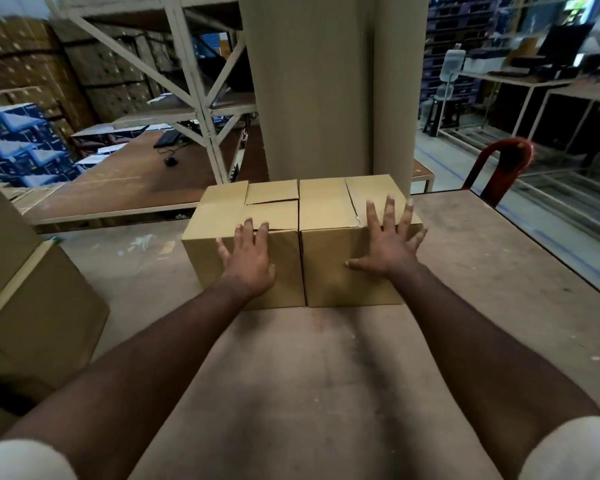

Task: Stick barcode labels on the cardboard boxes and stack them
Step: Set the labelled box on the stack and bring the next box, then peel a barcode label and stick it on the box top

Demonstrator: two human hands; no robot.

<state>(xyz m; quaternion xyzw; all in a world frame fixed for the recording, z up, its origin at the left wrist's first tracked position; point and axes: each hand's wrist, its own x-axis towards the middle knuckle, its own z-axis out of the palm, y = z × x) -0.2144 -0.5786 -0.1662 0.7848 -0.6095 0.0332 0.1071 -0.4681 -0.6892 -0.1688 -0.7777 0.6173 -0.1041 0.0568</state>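
Pale short sleeves sit at the bottom corners of my view, nearest the lens, and from them both bare forearms reach out over the worn brown wooden worktable.

Starting at the left, I see a large plain cardboard carton standing at the table's edge, with stacked blue printed cartons and brown warehouse boxes behind it. A second brown table carries a black keyboard and a black mouse, beside a cream-painted steel rack frame.

My left hand lies flat against the near face of the left small tan cardboard box, fingers straight and slightly spread, their tips reaching the top edge. That box's top flaps are folded shut. It stands touching its twin, the right small tan cardboard box, the two side by side in the middle of the worktable, just in front of a tall upright roll of beige corrugated card.

My right hand presses over the right box's near upper edge, fingers spread wide and straight, thumb out to the left across the front face. I see no barcode label on either box from this angle.

Further right, a red plastic chair back rises beyond the table edge, and metal-framed benches hold dark equipment too blurred to identify.
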